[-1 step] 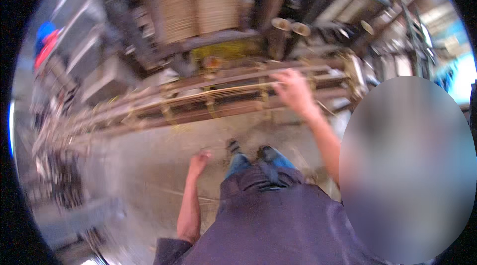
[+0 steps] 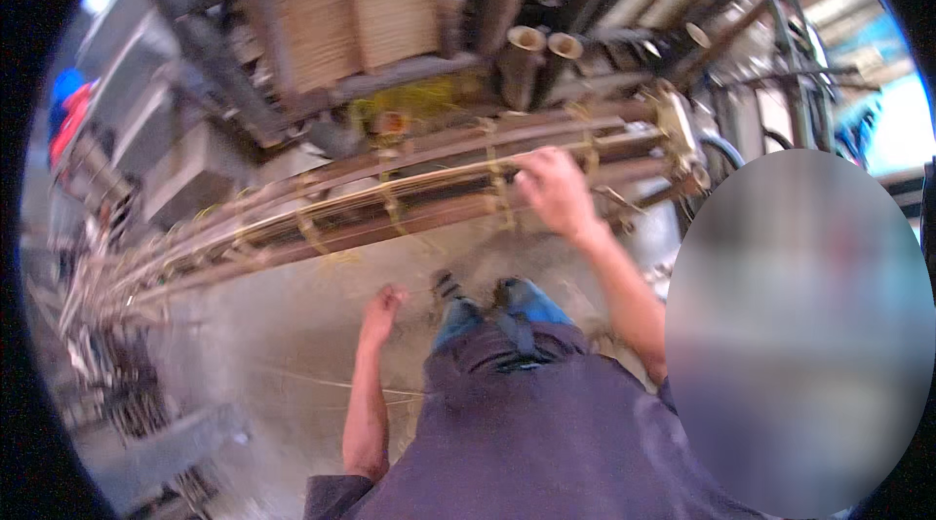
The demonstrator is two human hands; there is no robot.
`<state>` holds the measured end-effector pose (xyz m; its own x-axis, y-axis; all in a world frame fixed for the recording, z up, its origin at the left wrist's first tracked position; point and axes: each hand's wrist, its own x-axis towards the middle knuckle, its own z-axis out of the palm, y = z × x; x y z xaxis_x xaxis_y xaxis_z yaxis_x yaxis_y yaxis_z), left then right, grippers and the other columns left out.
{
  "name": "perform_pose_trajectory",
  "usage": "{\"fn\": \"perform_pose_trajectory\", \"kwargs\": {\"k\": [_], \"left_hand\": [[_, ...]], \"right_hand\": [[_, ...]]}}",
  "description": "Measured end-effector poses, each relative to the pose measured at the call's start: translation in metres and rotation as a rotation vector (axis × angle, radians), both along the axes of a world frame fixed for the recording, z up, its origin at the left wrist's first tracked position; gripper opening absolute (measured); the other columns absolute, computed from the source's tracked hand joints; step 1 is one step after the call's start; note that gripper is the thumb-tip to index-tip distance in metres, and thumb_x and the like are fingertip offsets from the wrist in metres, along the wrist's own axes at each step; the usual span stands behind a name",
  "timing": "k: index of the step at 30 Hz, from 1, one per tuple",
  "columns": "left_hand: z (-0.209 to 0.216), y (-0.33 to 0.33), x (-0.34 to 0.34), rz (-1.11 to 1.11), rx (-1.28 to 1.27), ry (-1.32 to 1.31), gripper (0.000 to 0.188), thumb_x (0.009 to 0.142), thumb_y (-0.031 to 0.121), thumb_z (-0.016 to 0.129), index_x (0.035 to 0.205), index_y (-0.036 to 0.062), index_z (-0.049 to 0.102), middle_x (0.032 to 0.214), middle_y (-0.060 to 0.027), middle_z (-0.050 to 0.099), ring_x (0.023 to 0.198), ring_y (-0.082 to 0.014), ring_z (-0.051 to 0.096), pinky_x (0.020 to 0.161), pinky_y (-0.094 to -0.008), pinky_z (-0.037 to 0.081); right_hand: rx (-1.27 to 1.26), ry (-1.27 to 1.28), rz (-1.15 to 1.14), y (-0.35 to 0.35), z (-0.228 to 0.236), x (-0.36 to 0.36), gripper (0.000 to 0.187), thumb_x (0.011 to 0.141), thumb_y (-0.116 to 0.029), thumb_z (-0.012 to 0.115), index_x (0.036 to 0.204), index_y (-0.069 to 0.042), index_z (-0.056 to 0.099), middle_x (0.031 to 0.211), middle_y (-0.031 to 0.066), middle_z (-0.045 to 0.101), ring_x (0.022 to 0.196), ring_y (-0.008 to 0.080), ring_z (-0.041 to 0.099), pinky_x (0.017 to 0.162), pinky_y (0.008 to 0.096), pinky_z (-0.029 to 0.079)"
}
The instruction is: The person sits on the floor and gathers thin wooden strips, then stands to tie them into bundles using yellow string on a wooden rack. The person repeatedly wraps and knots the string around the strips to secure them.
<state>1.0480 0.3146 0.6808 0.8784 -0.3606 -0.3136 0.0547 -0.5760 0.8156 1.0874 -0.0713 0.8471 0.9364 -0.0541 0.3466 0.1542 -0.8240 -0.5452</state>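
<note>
A long low rack [image 2: 429, 221] of brown rails, with yellow ties along it, crosses in front of me. On it lies a bundle of thin tan strips [image 2: 434, 175] that look like split bamboo or cane. My right hand [image 2: 558, 193] reaches to the right part of the bundle, fingers bent and closed around the strips; its fingertips are partly hidden. My left hand [image 2: 381, 311] hangs in the air over the floor, short of the rack. Its fingers are loosely curled and a little apart, blurred, with no object visible in them.
Behind the rack stands a dark frame [image 2: 463, 3] with slatted tan panels [image 2: 395, 8]. Open-ended tubes [image 2: 526, 40] stand beside it. Grey blocks [image 2: 190, 169] are at the far left. A thin strip [image 2: 336, 385] lies on the floor. A blurred oval covers the right side.
The whole view has shifted, so the rack and frame sit farther left in the picture. My right hand stays at the same part of the strips; my left hand hangs as before.
</note>
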Motion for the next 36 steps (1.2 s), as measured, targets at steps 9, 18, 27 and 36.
{"fn": "perform_pose_trajectory", "kwargs": {"k": [9,18,27,36], "left_hand": [[0.168,-0.262,0.212,-0.649,0.006,-1.152,0.020,0.082,0.020,0.062,0.097,0.0066,0.065,0.092,-0.0115,0.065,0.091,-0.0301,0.060,0.079,-0.0370,0.049],[0.148,-0.346,0.199,-0.750,0.148,-0.702,0.021,0.084,0.019,0.060,0.101,0.0069,0.060,0.093,-0.0127,0.063,0.087,-0.0328,0.061,0.073,-0.0398,0.050],[0.128,-0.376,0.189,-0.678,0.159,-0.556,0.018,0.080,0.013,0.064,0.095,0.0052,0.066,0.095,-0.0127,0.066,0.090,-0.0306,0.062,0.080,-0.0365,0.049],[0.092,-0.381,0.156,-0.524,0.478,-0.484,0.013,0.073,0.018,0.056,0.075,0.0097,0.066,0.071,-0.0150,0.064,0.068,-0.0301,0.064,0.058,-0.0442,0.050]], "right_hand": [[0.462,0.483,-0.411,-0.031,-0.119,-0.151,0.022,0.081,-0.015,0.061,0.099,-0.003,0.066,0.097,0.0152,0.066,0.085,0.0294,0.064,0.078,0.0350,0.050],[0.605,0.567,-0.777,-0.099,-0.182,-0.221,0.023,0.081,-0.015,0.059,0.098,-0.002,0.066,0.086,0.0161,0.067,0.080,0.0237,0.066,0.072,0.0346,0.050],[0.483,0.506,-0.392,-0.123,-0.140,-0.159,0.021,0.078,-0.014,0.063,0.096,-0.003,0.063,0.090,0.0173,0.063,0.086,0.0322,0.062,0.075,0.0403,0.049],[0.733,0.467,-0.558,-0.070,-0.016,-0.021,0.027,0.090,-0.023,0.055,0.102,0.000,0.062,0.090,0.0143,0.066,0.083,0.0220,0.061,0.075,0.0355,0.047]]}}
